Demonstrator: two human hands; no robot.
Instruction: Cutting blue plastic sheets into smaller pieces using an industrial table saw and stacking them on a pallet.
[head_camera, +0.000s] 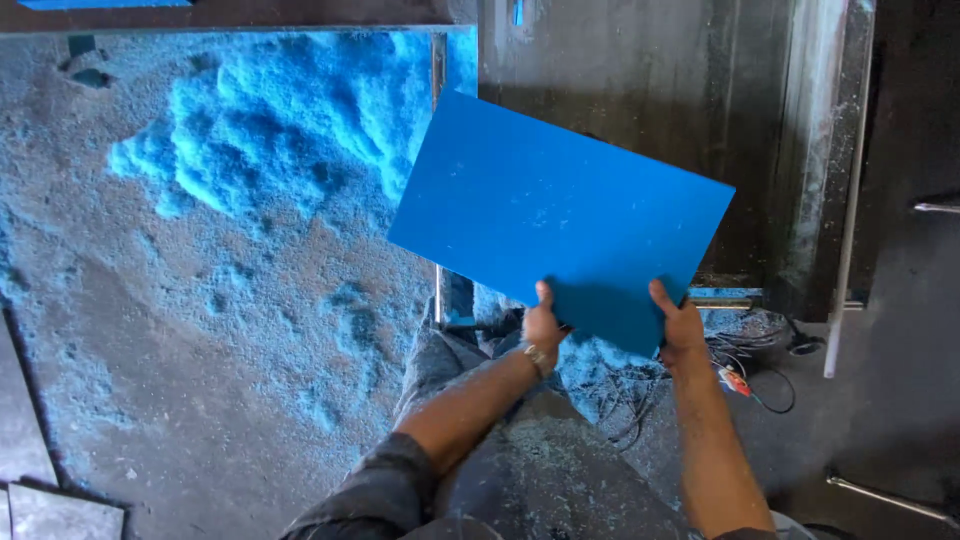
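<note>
Hands first: my left hand (543, 328) and right hand (683, 330) each clamp the near edge of a blue panel (560, 215), thumbs on top and the other fingers hidden beneath, so both grips are closed on that one sheet; I judge the two-handed hold, set apart along a single edge, keeps so wide and thin a piece from twisting or sagging; the panel is rectangular, flat, smooth and matte, lightly speckled with pale dust, and it is carried in the air, turned at an angle, above the edge of a grey metal worktop (640, 70) whose surface is streaked and worn; a wristband sits on the left wrist; to the left, the floor (180, 400) is grey and gritty, covered with a heap of blue shavings (270, 130), fluffy and granular, thinning to scattered crumbs; near the right hand lies a tangle of dark cables (740, 375) with a small red piece among them.
</note>
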